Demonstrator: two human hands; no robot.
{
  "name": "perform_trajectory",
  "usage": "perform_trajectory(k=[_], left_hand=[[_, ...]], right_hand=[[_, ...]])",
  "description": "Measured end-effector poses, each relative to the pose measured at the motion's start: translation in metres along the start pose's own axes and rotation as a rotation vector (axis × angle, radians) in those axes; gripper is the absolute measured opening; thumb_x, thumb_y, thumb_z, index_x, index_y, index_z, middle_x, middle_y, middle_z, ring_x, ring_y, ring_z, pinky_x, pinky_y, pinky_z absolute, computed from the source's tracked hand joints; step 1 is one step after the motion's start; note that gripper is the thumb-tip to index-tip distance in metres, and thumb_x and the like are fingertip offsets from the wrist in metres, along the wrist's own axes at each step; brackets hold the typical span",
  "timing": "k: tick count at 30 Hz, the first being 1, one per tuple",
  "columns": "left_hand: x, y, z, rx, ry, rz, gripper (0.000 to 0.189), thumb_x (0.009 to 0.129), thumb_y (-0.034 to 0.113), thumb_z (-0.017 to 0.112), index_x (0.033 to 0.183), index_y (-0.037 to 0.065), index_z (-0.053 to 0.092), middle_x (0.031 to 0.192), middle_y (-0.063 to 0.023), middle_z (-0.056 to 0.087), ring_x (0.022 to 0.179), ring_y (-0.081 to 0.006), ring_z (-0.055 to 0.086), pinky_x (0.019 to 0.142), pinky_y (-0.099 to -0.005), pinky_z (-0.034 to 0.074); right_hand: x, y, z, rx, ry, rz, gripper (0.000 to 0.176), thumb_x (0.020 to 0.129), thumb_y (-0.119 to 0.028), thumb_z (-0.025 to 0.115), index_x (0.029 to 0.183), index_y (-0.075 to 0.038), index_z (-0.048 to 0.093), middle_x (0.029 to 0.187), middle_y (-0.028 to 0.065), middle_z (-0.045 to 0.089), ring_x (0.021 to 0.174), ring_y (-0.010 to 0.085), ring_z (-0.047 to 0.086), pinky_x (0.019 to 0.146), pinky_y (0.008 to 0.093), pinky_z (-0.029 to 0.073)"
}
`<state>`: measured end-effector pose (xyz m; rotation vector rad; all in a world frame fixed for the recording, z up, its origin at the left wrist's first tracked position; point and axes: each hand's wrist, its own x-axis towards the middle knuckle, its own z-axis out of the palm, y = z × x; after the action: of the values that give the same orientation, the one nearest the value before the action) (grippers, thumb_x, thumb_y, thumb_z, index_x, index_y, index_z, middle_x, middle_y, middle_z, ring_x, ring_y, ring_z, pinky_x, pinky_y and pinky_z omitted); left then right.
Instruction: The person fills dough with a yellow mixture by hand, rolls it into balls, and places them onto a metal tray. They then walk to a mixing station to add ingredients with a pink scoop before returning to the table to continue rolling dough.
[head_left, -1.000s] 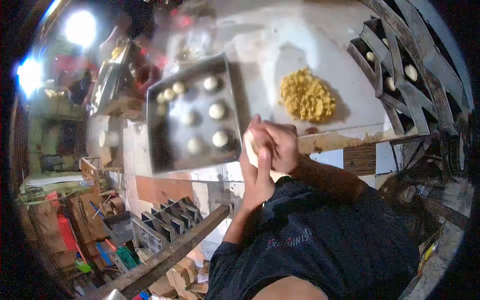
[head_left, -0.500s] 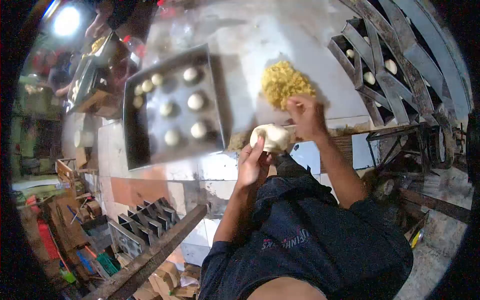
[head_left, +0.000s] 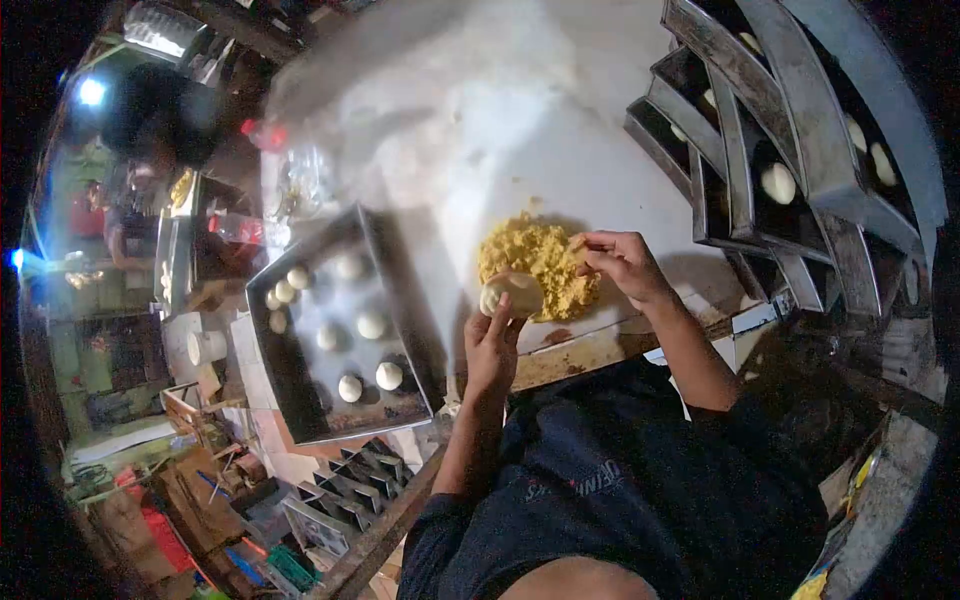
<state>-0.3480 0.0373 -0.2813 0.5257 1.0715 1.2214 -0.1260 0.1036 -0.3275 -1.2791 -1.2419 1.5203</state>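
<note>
My left hand (head_left: 490, 350) is closed round a flattened piece of pale dough (head_left: 512, 296), thumb on top, held at the near side of a heap of yellow crumbly filling (head_left: 535, 250). The fingers of my right hand (head_left: 625, 265) are pinched together at the heap's right side, with what looks like a bit of the filling at the fingertips. To the left, a metal tray (head_left: 375, 260) holds several round dough balls (head_left: 371, 325), spaced apart except for a small cluster at the far left.
Long metal pans (head_left: 735, 150) with dough pieces in them are stacked at the right. Plastic bottles with red caps (head_left: 237, 229) lie beyond the tray. More metal moulds (head_left: 345, 490) sit lower left, below the table. A person (head_left: 165, 120) is at the upper left.
My left hand has brought the dough up to the filling, and the dough looks flatter. My right hand stays at the heap's right side, fingers pinched. The whole view has shifted.
</note>
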Motion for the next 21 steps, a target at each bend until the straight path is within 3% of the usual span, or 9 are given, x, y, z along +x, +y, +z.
perform_trajectory(k=[2,6,9,12,14,16,17,20,21], left_hand=[[0.016,-0.010,0.008,-0.031,0.021,-0.030,0.036,0.097,0.024,0.055,0.122,-0.001,0.053,0.115,-0.0118,0.060,0.103,-0.0207,0.059,0.093,-0.0360,0.049],[0.038,-0.009,0.026,-0.005,-0.064,-0.021,0.039,0.097,0.022,0.054,0.129,0.000,0.049,0.115,-0.0122,0.058,0.104,-0.0187,0.058,0.089,-0.0335,0.051],[0.032,0.012,0.036,-0.079,-0.020,0.125,0.043,0.098,0.017,0.051,0.136,0.000,0.041,0.119,-0.0135,0.057,0.107,-0.0201,0.058,0.091,-0.0345,0.050],[0.018,0.032,0.044,-0.227,-0.077,0.265,0.047,0.098,0.013,0.048,0.140,0.000,0.033,0.123,-0.0152,0.055,0.108,-0.0216,0.058,0.092,-0.0349,0.050],[0.009,0.033,0.040,-0.221,-0.108,0.299,0.051,0.098,0.011,0.046,0.143,-0.002,0.025,0.128,-0.0174,0.050,0.113,-0.0234,0.054,0.096,-0.0343,0.048],[-0.006,0.029,0.038,0.034,-0.076,0.425,0.056,0.098,0.014,0.046,0.144,-0.005,0.021,0.134,-0.0203,0.043,0.120,-0.0278,0.048,0.101,-0.0395,0.041],[-0.008,0.020,0.025,0.398,-0.009,0.534,0.062,0.097,0.016,0.046,0.146,-0.006,0.014,0.140,-0.0237,0.033,0.128,-0.0308,0.039,0.106,-0.0437,0.033],[-0.039,0.028,-0.006,1.002,-0.016,0.797,0.071,0.093,0.015,0.048,0.143,-0.012,0.006,0.143,-0.0354,0.022,0.131,-0.0472,0.030,0.109,-0.0458,0.025],[-0.064,0.048,0.006,0.916,0.070,0.849,0.073,0.090,0.013,0.051,0.143,-0.011,0.007,0.141,-0.0379,0.021,0.128,-0.0539,0.029,0.109,-0.0475,0.024]], right_hand=[[-0.004,-0.033,0.016,0.318,-0.087,0.013,0.026,0.087,-0.003,0.059,0.112,0.001,0.065,0.098,0.0089,0.068,0.079,0.0135,0.065,0.072,0.0245,0.052],[0.000,-0.075,0.050,-0.579,0.127,-0.665,0.034,0.082,-0.005,0.065,0.116,-0.003,0.064,0.110,0.0129,0.067,0.096,0.0194,0.064,0.080,0.0291,0.053],[-0.003,-0.101,0.051,-0.561,0.002,-0.642,0.032,0.082,-0.009,0.067,0.113,0.000,0.065,0.113,0.0149,0.065,0.103,0.0216,0.062,0.083,0.0313,0.052],[-0.006,-0.092,0.057,-0.207,0.132,-0.493,0.033,0.084,-0.013,0.068,0.112,0.003,0.064,0.114,0.0171,0.062,0.103,0.0228,0.062,0.083,0.0321,0.054],[-0.003,-0.079,0.061,-0.266,0.064,-0.556,0.032,0.084,-0.013,0.069,0.109,0.006,0.064,0.115,0.0179,0.059,0.100,0.0237,0.063,0.079,0.0311,0.056],[-0.014,-0.085,0.080,0.010,0.032,-0.335,0.032,0.082,-0.012,0.071,0.107,0.007,0.065,0.113,0.0172,0.059,0.096,0.0220,0.064,0.074,0.0278,0.057],[-0.021,-0.090,0.096,0.002,0.136,-0.456,0.031,0.077,-0.017,0.074,0.096,0.007,0.067,0.105,0.0137,0.062,0.088,0.0227,0.065,0.076,0.0299,0.053],[-0.055,-0.126,0.127,-0.397,0.068,-0.748,0.031,0.078,-0.007,0.074,0.103,0.008,0.065,0.107,0.0145,0.061,0.085,0.0197,0.066,0.069,0.0257,0.056],[-0.063,-0.128,0.142,-0.376,0.105,-0.794,0.025,0.075,-0.007,0.072,0.096,0.005,0.064,0.096,0.0136,0.063,0.082,0.0251,0.066,0.068,0.0319,0.053]])
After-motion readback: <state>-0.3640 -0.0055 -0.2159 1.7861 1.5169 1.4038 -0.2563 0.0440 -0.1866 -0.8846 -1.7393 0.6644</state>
